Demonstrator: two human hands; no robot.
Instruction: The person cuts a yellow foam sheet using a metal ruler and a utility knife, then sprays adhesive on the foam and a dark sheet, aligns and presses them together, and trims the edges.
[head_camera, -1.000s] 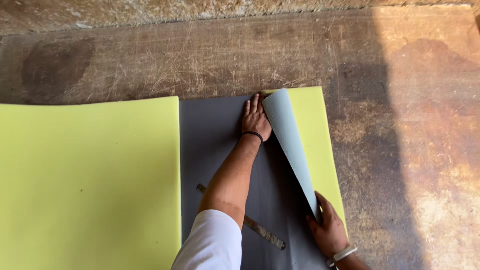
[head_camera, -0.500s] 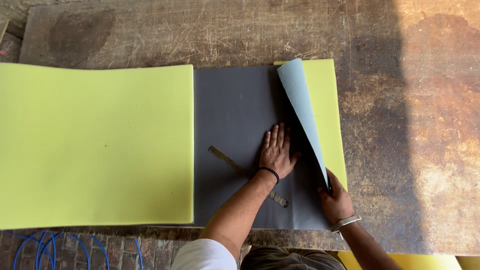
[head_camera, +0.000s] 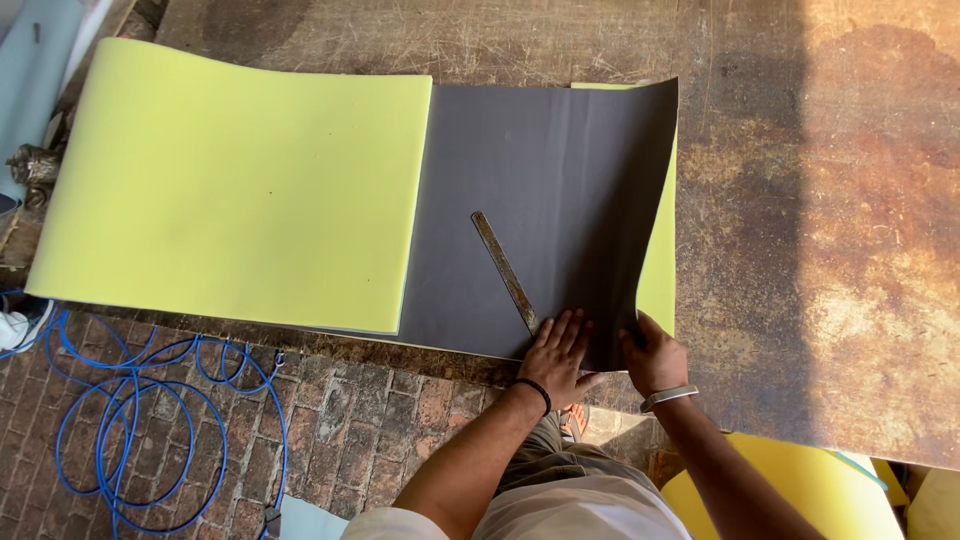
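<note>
A worn brown surface (head_camera: 850, 230), scratched and rust-stained, fills the upper and right parts of the view, with bright sunlight falling across it well to the right of the fingers and shade nearer them. Below and to the left of the fingers lies a brick floor (head_camera: 370, 440), where a blue hose (head_camera: 130, 420) sits in loose coils.

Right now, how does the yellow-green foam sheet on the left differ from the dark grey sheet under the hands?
The yellow-green foam sheet is bright and looks thick; the dark grey sheet is dull and thin. No hand touches the foam sheet, while the left hand presses flat on the grey sheet and the right hand grips its near right corner. A metal ruler lies only on the grey sheet. Both rest on the worn table.
</note>
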